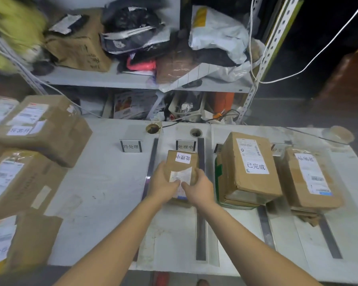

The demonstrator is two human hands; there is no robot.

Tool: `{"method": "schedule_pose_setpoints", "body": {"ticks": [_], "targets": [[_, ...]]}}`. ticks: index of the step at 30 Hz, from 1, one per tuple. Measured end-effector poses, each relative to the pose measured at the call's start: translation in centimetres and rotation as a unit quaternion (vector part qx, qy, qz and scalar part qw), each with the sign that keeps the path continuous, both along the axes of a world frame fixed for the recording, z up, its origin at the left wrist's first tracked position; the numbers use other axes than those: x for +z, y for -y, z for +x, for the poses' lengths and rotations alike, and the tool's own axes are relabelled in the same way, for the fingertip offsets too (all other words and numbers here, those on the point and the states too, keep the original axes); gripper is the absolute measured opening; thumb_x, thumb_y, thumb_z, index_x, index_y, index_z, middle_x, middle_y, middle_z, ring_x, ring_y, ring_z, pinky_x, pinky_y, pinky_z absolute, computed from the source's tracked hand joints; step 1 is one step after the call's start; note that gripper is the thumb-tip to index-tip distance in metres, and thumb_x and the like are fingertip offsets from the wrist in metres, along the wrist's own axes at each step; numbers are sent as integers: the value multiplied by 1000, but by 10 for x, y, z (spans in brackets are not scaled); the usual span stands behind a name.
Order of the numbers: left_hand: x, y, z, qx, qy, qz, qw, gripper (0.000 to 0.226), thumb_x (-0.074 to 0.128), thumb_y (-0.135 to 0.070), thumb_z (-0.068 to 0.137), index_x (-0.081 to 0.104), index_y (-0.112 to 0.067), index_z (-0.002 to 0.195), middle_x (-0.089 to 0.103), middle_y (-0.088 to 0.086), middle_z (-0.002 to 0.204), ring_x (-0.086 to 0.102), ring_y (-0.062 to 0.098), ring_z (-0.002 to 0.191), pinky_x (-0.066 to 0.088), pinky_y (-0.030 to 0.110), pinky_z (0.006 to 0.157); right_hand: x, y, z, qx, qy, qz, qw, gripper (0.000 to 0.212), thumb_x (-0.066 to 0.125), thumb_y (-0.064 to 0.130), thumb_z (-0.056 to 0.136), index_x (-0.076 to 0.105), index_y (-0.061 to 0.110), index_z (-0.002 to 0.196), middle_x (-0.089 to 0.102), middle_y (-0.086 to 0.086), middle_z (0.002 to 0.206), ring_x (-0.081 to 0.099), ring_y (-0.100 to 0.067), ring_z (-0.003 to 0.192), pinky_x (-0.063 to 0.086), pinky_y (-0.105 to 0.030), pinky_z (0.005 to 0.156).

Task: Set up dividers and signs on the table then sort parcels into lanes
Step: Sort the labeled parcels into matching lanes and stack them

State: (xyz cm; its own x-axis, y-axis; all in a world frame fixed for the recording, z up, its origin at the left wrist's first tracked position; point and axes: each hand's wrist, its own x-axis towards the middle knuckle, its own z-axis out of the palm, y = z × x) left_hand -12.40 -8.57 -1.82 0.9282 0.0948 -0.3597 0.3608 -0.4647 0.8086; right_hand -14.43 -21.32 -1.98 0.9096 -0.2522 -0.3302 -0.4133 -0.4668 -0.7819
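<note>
Seen from the head camera, the small parcel [182, 162] is in the second lane, between the left divider [151, 168] and the right divider [201, 228], just before its sign [186, 145]. The left hand [163, 182] and right hand [199, 187] each curl round a long side, thumbs on top. It is probably a stiff, light carton, best held by those sides. The white table [103, 193] is scuffed, and a cluttered shelf [116, 79] stands behind.

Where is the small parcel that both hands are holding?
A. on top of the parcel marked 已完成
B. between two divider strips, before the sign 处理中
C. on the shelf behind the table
B: the small parcel, gripped by the left hand and the right hand, sits between two divider strips, before the sign 处理中.
</note>
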Motion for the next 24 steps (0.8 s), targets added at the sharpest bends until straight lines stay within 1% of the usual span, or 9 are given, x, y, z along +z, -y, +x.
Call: {"method": "schedule_pose_setpoints", "body": {"ticks": [3, 6, 9, 11, 13, 15, 18, 20, 24], "targets": [[39, -9, 4, -35, 55, 26, 998, 75, 74, -24, 85, 36, -22, 150, 45, -7, 149, 46, 10, 132, 39, 22, 102, 28, 7, 11, 39, 46, -4, 998, 53, 70, 21, 88, 50, 18, 138, 63, 3, 127, 61, -18, 113, 46, -19, 80], [76, -31, 4, -60, 135, 70, 987, 72, 73, -26, 86, 39, -20, 149, 47, -3, 148, 44, 11, 132, 34, 21, 102, 57, 9, 21, 91, 75, -21, 993, 57, 67, 26, 90, 46, 20, 143, 57, 1, 138, 62, -13, 106, 47, -17, 72], [108, -62, -2, -73, 155, 182, 968, 75, 72, -31, 87, 35, -20, 151, 43, 0, 151, 42, 20, 136, 36, 32, 109, 86, 0, 29, 171, 122, -85, 974, 61, 67, 33, 90, 44, 21, 145, 52, -1, 144, 60, -16, 108, 42, -16, 75], [124, -86, -7, -71, 148, 253, 954, 76, 69, -37, 89, 31, -20, 153, 39, 1, 154, 39, 22, 139, 36, 37, 112, 104, -13, 34, 220, 149, -120, 957, 63, 68, 33, 89, 43, 21, 146, 51, -3, 145, 59, -19, 110, 47, -22, 83], [138, -112, -14, -60, 140, 320, 935, 76, 65, -42, 91, 29, -19, 154, 36, 1, 156, 36, 23, 141, 36, 39, 112, 118, -32, 37, 271, 171, -160, 934, 64, 68, 32, 89, 42, 20, 146, 51, -4, 145, 50, -25, 127, 44, -36, 100], [151, -140, -24, -40, 134, 371, 918, 73, 62, -45, 92, 31, -18, 152, 40, 4, 153, 41, 26, 137, 41, 41, 108, 129, -55, 38, 313, 181, -188, 913, 65, 68, 31, 89, 40, 21, 147, 50, -4, 146, 46, -26, 132, 43, -43, 107], [167, -186, -40, -24, 122, 436, 891, 58, 59, -49, 91, 43, -17, 137, 56, 8, 132, 56, 29, 116, 52, 42, 89, 142, -97, 34, 357, 198, -240, 881, 68, 66, 30, 88, 38, 21, 149, 47, -4, 149, 42, -28, 135, 40, -47, 109], [176, -219, -51, -19, 107, 459, 882, 47, 59, -49, 89, 47, -19, 123, 60, 7, 119, 59, 29, 105, 54, 43, 83, 149, -128, 28, 373, 210, -275, 861, 69, 64, 32, 88, 37, 20, 150, 45, -4, 151, 42, -30, 135, 39, -46, 108], [184, -293, -66, -12, 115, 498, 859, 45, 58, -44, 89, 50, -19, 125, 59, 6, 123, 58, 28, 110, 52, 40, 85, 155, -194, 17, 382, 214, -315, 842, 70, 62, 37, 90, 33, 23, 152, 44, -2, 152, 42, -29, 134, 42, -42, 102]]}}
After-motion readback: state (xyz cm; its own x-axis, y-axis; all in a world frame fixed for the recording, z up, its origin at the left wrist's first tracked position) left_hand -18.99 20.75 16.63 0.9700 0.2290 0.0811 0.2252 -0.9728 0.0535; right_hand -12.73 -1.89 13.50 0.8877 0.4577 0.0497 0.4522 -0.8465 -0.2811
